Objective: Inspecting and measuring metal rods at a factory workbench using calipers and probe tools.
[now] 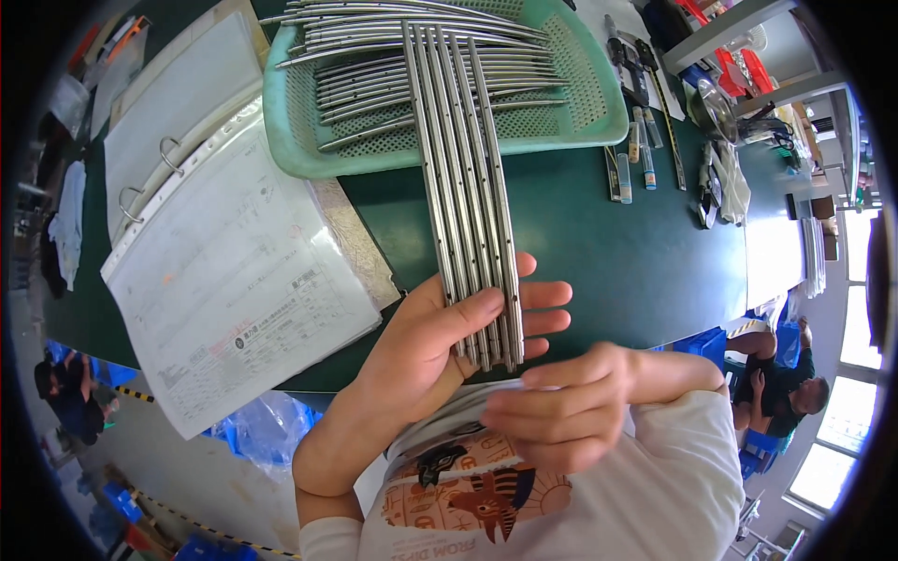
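Several slim metal tubes [472, 206] with small holes along them lie side by side in my left hand [440, 327]. My left thumb presses across their near ends while the fingers reach out beneath them to the right. The far ends of the tubes extend over a green perforated plastic basket [299, 164]. More metal tubes [374, 98] of the same kind are heaped in that basket. My right hand [575, 402] is close to the near ends, in front of my shirt, its fingers bent and somewhat blurred; I see nothing in it.
An open ring binder with printed sheets [243, 280] covers the table's left side. Right of the basket are small plastic vials [648, 159], a steel ruler [672, 131], calipers [631, 61] and white gloves [730, 182]. Another person [786, 393] sits at the far right.
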Demonstrator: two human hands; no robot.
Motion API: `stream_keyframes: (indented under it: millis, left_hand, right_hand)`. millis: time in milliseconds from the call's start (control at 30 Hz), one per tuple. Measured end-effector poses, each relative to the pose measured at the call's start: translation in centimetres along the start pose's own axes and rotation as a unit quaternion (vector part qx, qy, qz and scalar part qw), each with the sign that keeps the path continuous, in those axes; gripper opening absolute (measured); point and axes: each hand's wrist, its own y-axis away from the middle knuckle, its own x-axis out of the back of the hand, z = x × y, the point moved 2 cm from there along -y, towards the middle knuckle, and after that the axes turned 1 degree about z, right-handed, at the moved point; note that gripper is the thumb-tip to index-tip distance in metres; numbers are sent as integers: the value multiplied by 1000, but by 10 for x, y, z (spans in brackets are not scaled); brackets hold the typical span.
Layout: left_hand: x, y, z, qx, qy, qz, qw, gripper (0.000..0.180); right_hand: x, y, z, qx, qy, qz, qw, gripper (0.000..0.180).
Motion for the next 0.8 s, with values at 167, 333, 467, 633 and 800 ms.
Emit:
stream_keyframes:
  millis: [167,333,467,633,800]
  left_hand:
    - [7,-2,-2,-11,-47,51,998,36]
    - [3,-3,-1,-10,-74,74,994,35]
    - [4,-6,-3,-21,-102,83,991,34]
    - [3,-5,0,-12,-118,101,988,35]
    - [4,-6,0,12,-127,99,987,39]
  right_hand:
    - [-22,2,-4,-26,-107,-51,993,8]
    - [-35,5,2,-99,-249,-129,955,8]
    - [-44,7,7,-123,-288,-36,949,12]
    - [-40,4,11,-141,-290,-26,946,11]
    - [-34,5,14,-187,-348,-36,918,10]
